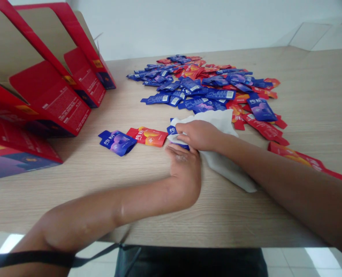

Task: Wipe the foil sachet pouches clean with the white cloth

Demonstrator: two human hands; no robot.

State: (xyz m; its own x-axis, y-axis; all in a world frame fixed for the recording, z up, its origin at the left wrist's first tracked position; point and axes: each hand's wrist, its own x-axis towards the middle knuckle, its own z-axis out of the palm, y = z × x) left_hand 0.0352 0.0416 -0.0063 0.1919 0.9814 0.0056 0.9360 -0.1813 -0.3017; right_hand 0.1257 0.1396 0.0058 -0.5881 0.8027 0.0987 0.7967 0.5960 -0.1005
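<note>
A white cloth [217, 121] is bunched under my right hand [200, 134], whose fingers are closed on it. The hand presses the cloth onto a small blue pouch [171, 130], mostly hidden beneath. My left hand [184, 161] is bent at the wrist, with its fingers at the pouch's near edge, holding it against the table. To the left, a red-orange pouch [148, 136] lies flat, touching or nearly touching another blue pouch [117, 142] with purple fruit printed on it.
Behind my hands spreads a heap of blue and red pouches [191, 84]. One red pouch [303, 159] lies near my right forearm. Tall red cartons [58, 100] with open tops stand along the left. A clear sheet [309, 36] leans on the wall at the back right.
</note>
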